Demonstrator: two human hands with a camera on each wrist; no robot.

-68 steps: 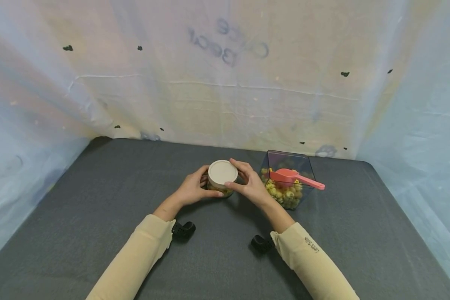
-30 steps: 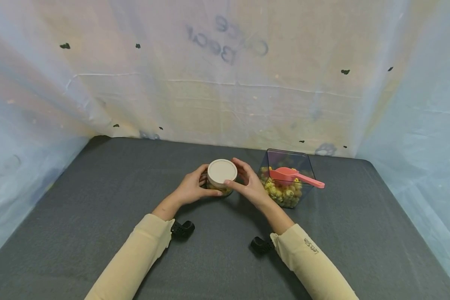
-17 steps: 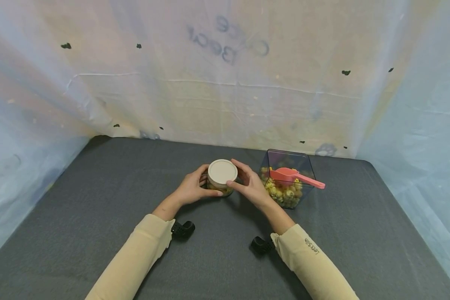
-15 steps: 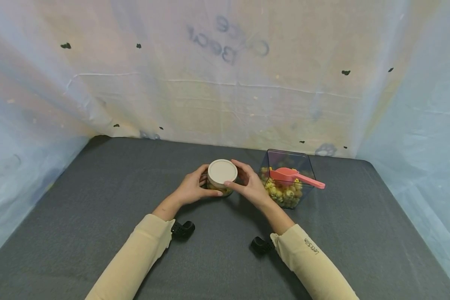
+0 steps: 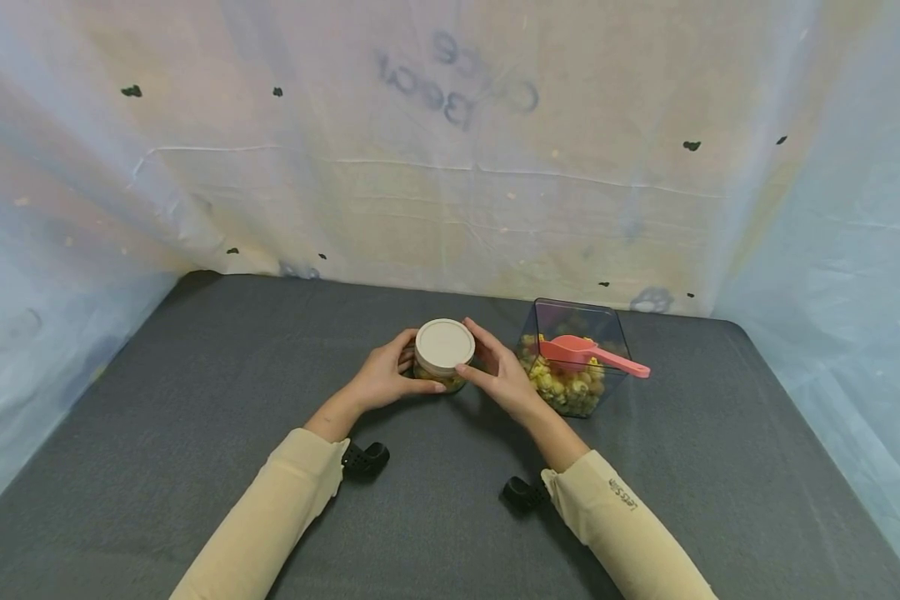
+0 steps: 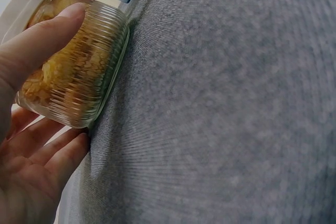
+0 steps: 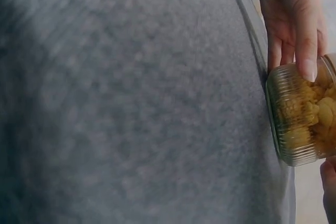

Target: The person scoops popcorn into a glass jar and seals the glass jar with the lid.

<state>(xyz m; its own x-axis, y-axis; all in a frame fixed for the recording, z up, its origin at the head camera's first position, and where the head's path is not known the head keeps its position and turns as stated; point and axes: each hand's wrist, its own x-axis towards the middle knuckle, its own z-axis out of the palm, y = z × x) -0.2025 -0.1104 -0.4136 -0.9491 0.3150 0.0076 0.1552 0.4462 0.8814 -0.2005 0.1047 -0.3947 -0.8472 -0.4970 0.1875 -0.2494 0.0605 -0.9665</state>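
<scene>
A ribbed glass jar (image 5: 452, 384) stands upright on the grey table, capped with a round off-white lid (image 5: 445, 343). In the left wrist view, yellow-brown popcorn fills much of the jar (image 6: 86, 72). My left hand (image 5: 378, 377) grips the jar's body from the left, its thumb along the near side. On the other side, my right hand (image 5: 507, 380) holds the lid's rim, thumb at the near edge and fingers at the far right. The right wrist view shows my left hand (image 7: 296, 19) on the glass and just a bit of my right hand (image 7: 329, 184).
Right of the jar stands a clear square container (image 5: 617, 321) partly filled with popcorn. A pink scoop (image 5: 570, 350) lies in it, handle sticking out over the right rim. A plastic sheet (image 5: 450, 208) hangs behind the dark grey table (image 5: 195, 400).
My right thumb and fingers shift slightly back and forth around the lid's rim. The jar and my left hand stay in place.
</scene>
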